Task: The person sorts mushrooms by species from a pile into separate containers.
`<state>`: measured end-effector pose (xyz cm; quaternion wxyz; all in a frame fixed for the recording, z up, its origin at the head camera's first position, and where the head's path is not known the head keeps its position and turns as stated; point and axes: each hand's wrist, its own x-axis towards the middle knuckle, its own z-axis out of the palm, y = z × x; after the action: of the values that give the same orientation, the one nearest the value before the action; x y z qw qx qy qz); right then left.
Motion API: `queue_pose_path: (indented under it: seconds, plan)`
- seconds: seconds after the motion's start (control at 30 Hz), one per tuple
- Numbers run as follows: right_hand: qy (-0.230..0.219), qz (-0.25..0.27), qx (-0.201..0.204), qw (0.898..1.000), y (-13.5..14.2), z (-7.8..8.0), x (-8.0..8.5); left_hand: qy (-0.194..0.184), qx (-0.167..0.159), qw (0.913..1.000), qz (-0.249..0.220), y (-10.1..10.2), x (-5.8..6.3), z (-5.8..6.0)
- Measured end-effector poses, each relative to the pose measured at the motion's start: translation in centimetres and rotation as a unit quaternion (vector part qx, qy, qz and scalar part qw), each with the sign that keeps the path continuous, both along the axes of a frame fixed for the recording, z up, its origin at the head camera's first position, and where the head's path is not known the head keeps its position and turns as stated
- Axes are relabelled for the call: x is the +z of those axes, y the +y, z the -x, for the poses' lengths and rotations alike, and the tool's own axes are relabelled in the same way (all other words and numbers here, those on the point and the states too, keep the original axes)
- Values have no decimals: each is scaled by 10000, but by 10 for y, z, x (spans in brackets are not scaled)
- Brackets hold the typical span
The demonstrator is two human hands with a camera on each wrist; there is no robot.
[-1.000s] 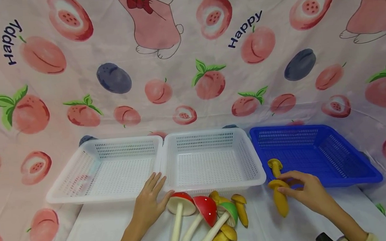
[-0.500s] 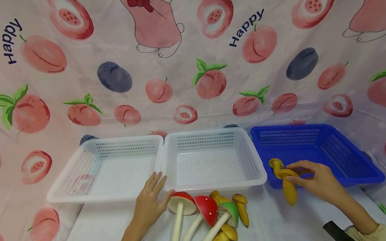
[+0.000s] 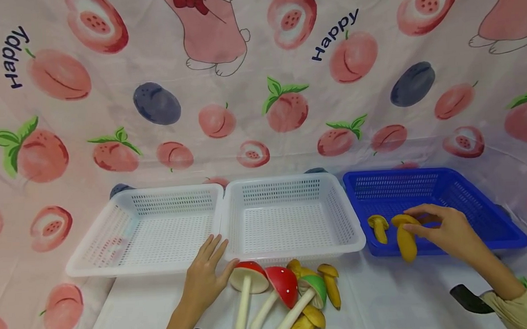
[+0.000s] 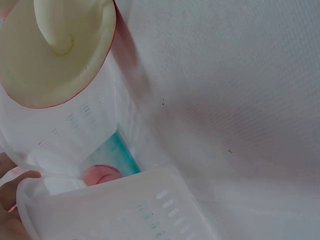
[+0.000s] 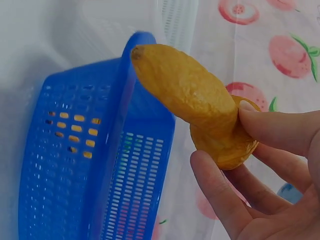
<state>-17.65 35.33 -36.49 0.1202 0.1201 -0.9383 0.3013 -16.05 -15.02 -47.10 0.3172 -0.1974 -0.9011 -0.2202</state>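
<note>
My right hand (image 3: 447,230) pinches a yellow-brown toy mushroom (image 3: 406,239) by its cap, over the front rim of the blue basket (image 3: 474,246). In the right wrist view the mushroom (image 5: 185,85) tilts with its stem toward the rim, thumb and fingertips on the cap. Another yellow mushroom (image 3: 379,228) lies inside that basket at its front left. My left hand (image 3: 204,280), fingers straight, rests at the front edges of the two white baskets. Just right of its thumb lies a red-capped mushroom (image 3: 248,278) with a cream stem.
A left white basket (image 3: 118,270) and a middle white basket (image 3: 294,254) stand in a row with the blue one. In front lie a second red mushroom (image 3: 283,284), a green-capped one (image 3: 313,287) and several yellow mushrooms (image 3: 331,284). A fruit-print cloth (image 3: 252,111) hangs behind.
My right hand has moved right and away from me, carrying the held mushroom over the blue basket's rim. The other yellow mushroom now sits in the basket, apart from it. The left hand stays put.
</note>
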Motion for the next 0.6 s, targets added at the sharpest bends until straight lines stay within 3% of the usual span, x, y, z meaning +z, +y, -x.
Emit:
queue_pose_path:
  seconds: [0.6]
  plan:
    - [0, -52, -231, 9997, 23, 32, -9, 36, -26, 10000, 48, 0, -1, 0]
